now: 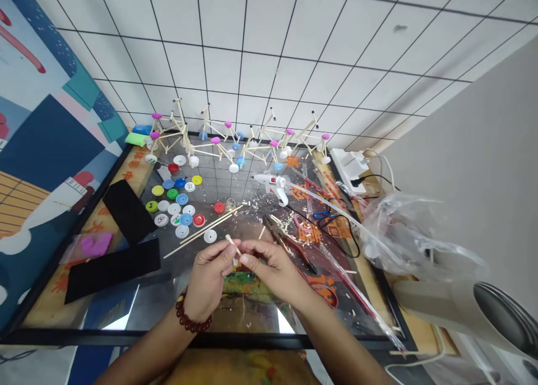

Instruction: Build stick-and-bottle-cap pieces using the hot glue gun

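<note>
A short, pale wooden stick point(231, 241) with a whitish blob at its upper end is held in front of me. My left hand point(210, 270) pinches it between thumb and fingers. Closed on the stick's lower end is my right hand point(272, 266), its fingertips touching those of the left. Long thin sticks point(210, 226) lie just beyond the left hand, near a loose white bottle cap point(210, 236). Pliers point(290, 245) rest beyond the right hand, among wood scraps. Farther off lies a white glue gun point(272, 184).
Small stick models point(216, 141) with cap wheels and pink tops line the table's back. Many coloured bottle caps point(172, 194) lie left. Black pads point(117, 268) are at the left edge. A power strip point(349, 169), plastic bag point(412, 233) and grey bin-like container point(445, 301) stand right.
</note>
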Demonstrator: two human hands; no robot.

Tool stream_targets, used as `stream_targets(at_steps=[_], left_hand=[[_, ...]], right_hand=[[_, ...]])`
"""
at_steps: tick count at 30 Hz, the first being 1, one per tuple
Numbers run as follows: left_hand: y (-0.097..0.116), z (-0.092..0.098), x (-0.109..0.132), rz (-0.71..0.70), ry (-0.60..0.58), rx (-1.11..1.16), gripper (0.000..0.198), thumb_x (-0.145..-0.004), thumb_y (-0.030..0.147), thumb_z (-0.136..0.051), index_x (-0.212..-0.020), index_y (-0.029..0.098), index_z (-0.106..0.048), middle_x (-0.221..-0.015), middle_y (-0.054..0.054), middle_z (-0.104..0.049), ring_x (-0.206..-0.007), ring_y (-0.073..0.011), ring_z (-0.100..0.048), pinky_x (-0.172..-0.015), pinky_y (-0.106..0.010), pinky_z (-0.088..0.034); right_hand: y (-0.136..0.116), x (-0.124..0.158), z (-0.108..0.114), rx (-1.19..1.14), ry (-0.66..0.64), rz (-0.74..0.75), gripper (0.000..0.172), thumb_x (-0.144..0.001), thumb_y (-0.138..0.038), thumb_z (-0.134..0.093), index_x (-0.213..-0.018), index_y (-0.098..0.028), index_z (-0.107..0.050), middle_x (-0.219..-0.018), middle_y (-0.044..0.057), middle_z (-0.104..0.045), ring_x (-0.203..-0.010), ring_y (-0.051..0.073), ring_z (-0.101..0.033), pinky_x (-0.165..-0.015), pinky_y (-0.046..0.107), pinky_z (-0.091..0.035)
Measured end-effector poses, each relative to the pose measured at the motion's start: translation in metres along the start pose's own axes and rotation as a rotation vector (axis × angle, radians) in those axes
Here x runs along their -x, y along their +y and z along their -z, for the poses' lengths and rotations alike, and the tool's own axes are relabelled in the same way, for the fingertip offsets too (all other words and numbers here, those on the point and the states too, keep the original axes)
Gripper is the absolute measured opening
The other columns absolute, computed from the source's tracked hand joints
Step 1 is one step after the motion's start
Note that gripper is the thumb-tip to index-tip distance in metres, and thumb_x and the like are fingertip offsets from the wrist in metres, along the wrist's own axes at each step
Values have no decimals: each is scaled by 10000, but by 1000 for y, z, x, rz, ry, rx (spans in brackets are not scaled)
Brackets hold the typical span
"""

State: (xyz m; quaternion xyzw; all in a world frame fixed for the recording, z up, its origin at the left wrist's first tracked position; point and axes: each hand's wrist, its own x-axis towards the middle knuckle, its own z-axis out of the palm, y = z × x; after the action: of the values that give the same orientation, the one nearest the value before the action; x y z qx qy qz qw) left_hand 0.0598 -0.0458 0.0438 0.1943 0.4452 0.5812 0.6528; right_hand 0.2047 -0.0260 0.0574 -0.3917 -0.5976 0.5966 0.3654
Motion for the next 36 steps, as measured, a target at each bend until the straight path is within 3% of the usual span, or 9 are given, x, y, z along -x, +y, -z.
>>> stream_targets(at_steps=[4,7,9,12,14,17,21,29,36], left_hand=[[-2,1,3,7,-17,-85,270,-671,371,-827,-829,154,-797,-622,-24,-601,-523,-55,-382,-497,-216,-331],[1,13,4,-63,-40,-240,326,-722,385,-787,-988,196,-783,-705,-26,-613,-608,-96,-485,-584,-249,-422],[8,26,4,-247,-28,-463,375,-748,339,-768,-1111,249,-742,-779,-19,-608,-675,-116,-523,-654,-269,-459],[18,45,3,-589,-30,-919,390,-724,257,-782,-1110,274,-732,-932,-44,-636,-791,-162,-576,-763,-317,-491],[19,53,2,-686,-76,-1131,410,-720,267,-787,-1122,258,-710,-1034,-75,-643,-902,-212,-609,-840,-365,-502],[9,56,0,-691,-97,-1304,485,-706,361,-799,-1143,222,-640,-1120,-111,-627,-1051,-277,-603,-923,-430,-492],[-7,51,-1,-661,-83,-1454,544,-678,472,-804,-1083,194,-570,-1083,-122,-634,-1046,-307,-595,-898,-450,-485],[-7,45,-8,-604,-116,-1650,459,-729,495,-754,-1003,180,-565,-1010,-109,-652,-935,-291,-587,-827,-420,-443],[-6,43,-9,-595,-133,-1676,414,-738,498,-744,-966,182,-604,-978,-98,-662,-906,-272,-583,-804,-396,-420]], right_hand=[[1,-5,-8,-234,-13,-76,231,-839,-460,-671,-832,-239,-736,-729,-11,-712,-663,150,-659,-686,295,-558],[4,-4,0,-205,56,-94,189,-806,-408,-720,-790,-221,-735,-717,-6,-711,-640,139,-641,-647,273,-535],[9,-4,10,-69,161,-33,133,-798,-356,-733,-811,-225,-744,-758,4,-720,-687,145,-645,-668,272,-520],[22,-2,25,171,315,102,73,-808,-296,-719,-808,-230,-750,-803,26,-723,-749,163,-653,-707,292,-514],[31,-1,30,273,333,145,75,-837,-276,-686,-834,-237,-750,-823,33,-724,-758,169,-661,-712,304,-523],[42,0,30,411,295,183,115,-876,-238,-633,-911,-249,-742,-871,40,-731,-790,175,-673,-732,317,-539],[49,1,26,550,230,260,162,-903,-187,-575,-929,-254,-720,-865,41,-722,-798,176,-667,-732,317,-540],[62,2,25,655,168,288,168,-917,-172,-558,-972,-245,-700,-908,50,-706,-832,183,-637,-783,352,-523],[62,2,25,650,138,257,186,-915,-149,-554,-992,-240,-696,-935,52,-710,-847,182,-633,-807,361,-511]])
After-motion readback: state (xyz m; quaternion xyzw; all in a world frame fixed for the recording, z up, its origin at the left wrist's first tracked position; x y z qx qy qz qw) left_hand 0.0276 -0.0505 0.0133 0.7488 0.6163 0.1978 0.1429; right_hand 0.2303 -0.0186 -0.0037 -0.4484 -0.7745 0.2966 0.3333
